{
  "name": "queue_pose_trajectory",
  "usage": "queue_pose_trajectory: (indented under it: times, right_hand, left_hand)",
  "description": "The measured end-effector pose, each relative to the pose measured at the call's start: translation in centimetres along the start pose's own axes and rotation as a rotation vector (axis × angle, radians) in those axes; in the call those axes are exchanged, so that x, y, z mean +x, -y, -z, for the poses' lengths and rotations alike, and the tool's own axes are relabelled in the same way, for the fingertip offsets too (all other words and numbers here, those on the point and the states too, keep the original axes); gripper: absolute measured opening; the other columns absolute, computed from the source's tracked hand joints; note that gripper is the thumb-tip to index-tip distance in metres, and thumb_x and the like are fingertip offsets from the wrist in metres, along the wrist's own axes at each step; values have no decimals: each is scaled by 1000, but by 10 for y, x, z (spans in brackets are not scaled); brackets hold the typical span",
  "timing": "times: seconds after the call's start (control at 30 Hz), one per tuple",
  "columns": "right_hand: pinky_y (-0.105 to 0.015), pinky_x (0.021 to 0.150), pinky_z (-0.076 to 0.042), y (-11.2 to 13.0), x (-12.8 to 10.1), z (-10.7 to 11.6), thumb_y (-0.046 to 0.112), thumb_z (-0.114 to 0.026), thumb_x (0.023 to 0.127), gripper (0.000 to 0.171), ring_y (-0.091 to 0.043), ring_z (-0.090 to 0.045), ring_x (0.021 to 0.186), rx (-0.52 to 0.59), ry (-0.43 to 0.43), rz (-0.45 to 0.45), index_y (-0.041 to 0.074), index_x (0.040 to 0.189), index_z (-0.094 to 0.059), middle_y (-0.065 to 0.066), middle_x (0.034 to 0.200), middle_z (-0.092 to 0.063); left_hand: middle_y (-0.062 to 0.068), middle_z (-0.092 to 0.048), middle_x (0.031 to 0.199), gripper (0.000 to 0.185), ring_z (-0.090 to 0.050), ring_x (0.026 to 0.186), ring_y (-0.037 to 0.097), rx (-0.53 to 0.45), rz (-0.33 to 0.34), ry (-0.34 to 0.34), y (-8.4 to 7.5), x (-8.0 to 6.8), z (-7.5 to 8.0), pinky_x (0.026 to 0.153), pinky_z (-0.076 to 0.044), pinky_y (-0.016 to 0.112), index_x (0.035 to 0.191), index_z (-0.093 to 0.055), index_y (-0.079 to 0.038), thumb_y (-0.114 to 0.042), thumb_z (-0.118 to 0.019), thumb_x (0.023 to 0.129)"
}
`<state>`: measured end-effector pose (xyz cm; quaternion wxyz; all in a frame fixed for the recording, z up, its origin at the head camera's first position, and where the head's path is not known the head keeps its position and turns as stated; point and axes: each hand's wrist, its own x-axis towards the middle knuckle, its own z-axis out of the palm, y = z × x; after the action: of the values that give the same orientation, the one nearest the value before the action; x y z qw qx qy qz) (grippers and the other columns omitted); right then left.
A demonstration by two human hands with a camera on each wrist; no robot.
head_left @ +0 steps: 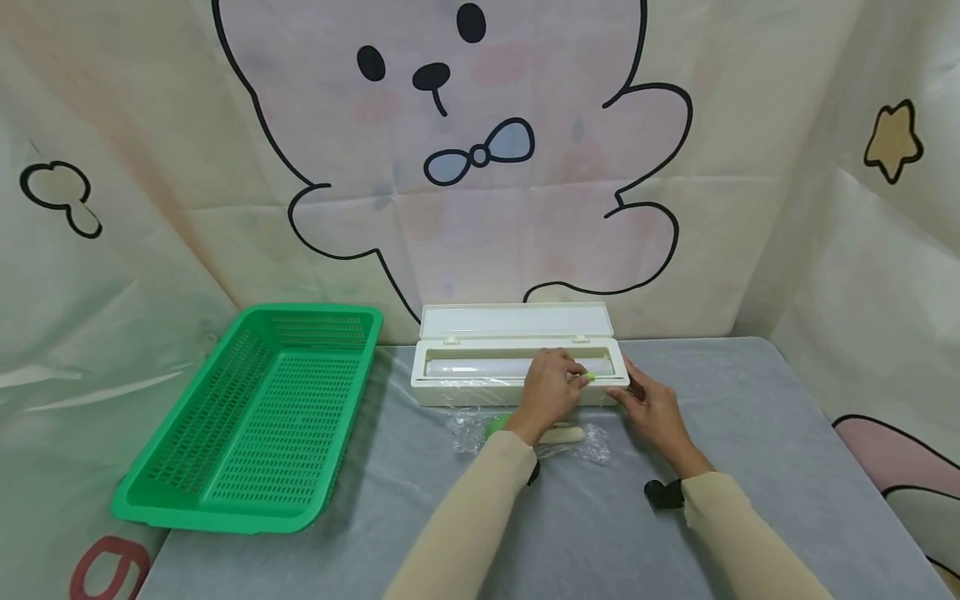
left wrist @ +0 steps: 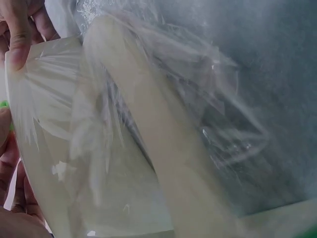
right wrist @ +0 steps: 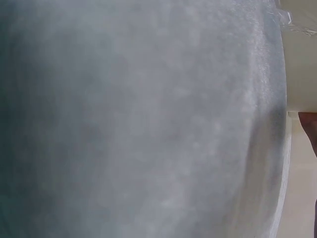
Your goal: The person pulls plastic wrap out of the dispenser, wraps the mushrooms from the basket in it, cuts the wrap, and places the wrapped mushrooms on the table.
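Pinching the green slider (head_left: 590, 377) on the open dispenser (head_left: 516, 367), the left hand (head_left: 551, 390) works above film-covered food (head_left: 558, 435), while the right hand (head_left: 651, 408), fingers straight, steadies the box's end.

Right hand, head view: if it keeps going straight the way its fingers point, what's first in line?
Probably the front wall of the cling-film dispenser box: the right hand already sits at its right end, fingers aimed up-left along it. Contact itself is unclear.
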<state>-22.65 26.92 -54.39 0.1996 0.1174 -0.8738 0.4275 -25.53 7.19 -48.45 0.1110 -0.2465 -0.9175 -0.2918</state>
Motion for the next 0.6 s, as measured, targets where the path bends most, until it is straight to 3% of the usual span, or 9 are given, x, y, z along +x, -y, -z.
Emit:
queue_pose_trajectory:
  times: [0.33,0.6]
  right_hand:
    - [-1,76,-45,2,0,-2,-5,-75,87,64,-45,-66,103,47,-1,-13,-10,145,-46,-34,129,-58]
    - [-1,76,-44,3,-1,0,-6,-75,87,63,-46,-65,103,35,-5,-27,-12,143,-47,-33,128,-59]
  left_hand:
    - [-1,-70,91,11,-61,93,17,-130,77,9,4,-4,4,86,-48,26,93,-83,-11,-19,-77,90]
    - [-3,-73,85,23,-64,88,16,-90,71,-117,3,-4,-6,82,-49,26,85,-83,-13,-35,-85,83]
